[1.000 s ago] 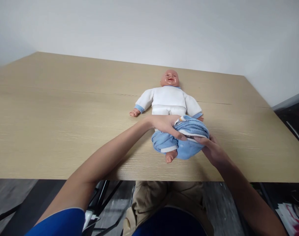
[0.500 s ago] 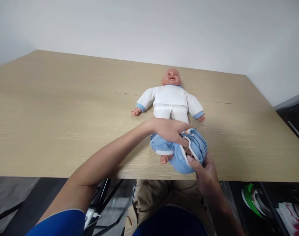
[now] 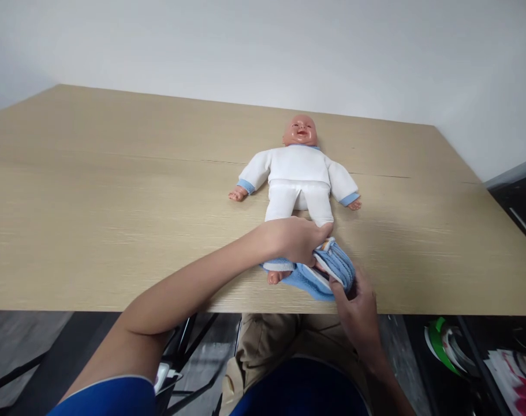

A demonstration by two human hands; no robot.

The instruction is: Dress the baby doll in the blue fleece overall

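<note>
The pink plastic doll in white fabric clothes (image 3: 299,164) lies face-up on the pale wood-grain table (image 3: 115,231), head towards twelve o'clock, presumably giving us access to its legs. Our left hand (image 3: 299,238), bent across the shins, probably steadies them; its fingertips' grip, hidden, we cannot tell. At five o'clock our right hand (image 3: 360,309) pinches the bunched blue terry garment with white trim (image 3: 343,266), thumb nearly closed, likely spreading its opening. Beyond the edge: a green-rimmed ring (image 3: 439,345), at four o'clock.

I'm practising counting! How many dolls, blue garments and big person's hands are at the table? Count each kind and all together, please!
Dolls: 1, the doll
Blue garments: 1, the blue garment
Person's hands: 2, left hand and right hand
Total: 4
</note>
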